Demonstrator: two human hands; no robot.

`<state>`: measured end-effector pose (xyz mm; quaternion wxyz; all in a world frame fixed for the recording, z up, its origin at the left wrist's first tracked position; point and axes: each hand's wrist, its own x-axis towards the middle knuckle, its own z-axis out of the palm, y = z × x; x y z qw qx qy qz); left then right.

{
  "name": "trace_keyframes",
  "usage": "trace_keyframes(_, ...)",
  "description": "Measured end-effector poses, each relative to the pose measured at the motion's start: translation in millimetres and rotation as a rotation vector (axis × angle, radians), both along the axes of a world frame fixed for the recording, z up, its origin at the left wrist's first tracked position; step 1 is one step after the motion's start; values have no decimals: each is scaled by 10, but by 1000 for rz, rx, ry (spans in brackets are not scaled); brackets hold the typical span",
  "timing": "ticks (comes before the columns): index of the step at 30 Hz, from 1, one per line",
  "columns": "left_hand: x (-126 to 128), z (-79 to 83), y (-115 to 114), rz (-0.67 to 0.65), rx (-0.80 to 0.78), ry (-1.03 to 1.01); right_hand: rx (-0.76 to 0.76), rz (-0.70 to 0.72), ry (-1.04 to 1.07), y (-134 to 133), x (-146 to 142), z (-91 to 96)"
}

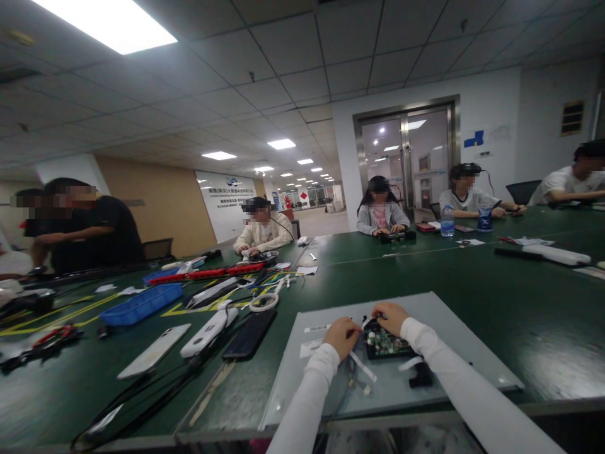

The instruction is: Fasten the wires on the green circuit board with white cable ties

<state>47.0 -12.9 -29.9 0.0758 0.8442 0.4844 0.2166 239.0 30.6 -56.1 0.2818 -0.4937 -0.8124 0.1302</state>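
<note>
A green circuit board in a black housing (385,345) lies on a grey panel (449,334) in front of me. My left hand (343,338) is at the board's left edge, its fingers pinched together; what they hold is too small to tell. Over the board's far edge, my right hand (390,318) has its fingers curled down, and its fingertips are partly hidden. A small white strip shows between the two hands. Thin wires with a white connector (366,389) trail on the panel below my left hand. A black part (420,375) rests nearer me, under my right forearm.
Left of the panel lie a dark phone (250,334), a white power bank (210,329), a white phone (155,351), black cables and a tape roll (263,302). Beyond them stands a blue tray (142,304). Several people sit around the green table (472,271).
</note>
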Motion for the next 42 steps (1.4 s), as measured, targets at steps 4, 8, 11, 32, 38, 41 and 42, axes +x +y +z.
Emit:
trace_keyframes(4,-3,-8,-2,-7,12,-12,0,-3,-9,-1,1,0)
trace_keyframes(8,-8,-19,3,-1,16,-22,-2,0,-27,13,-4,-12)
trace_keyframes(11,-12,-26,12,-7,14,-22,1,6,-35,25,-5,-21)
trace_keyframes(32,11,-43,-14,30,47,108,0,-27,-112,79,93,-115)
trace_keyframes(38,-217,218,19,427,135,227,17,-12,-93,90,105,-171)
trace_keyframes(41,-590,405,122,703,127,279,17,-5,-89,95,103,-191)
trace_keyframes(42,-748,452,149,796,97,304,16,-6,-88,94,103,-194)
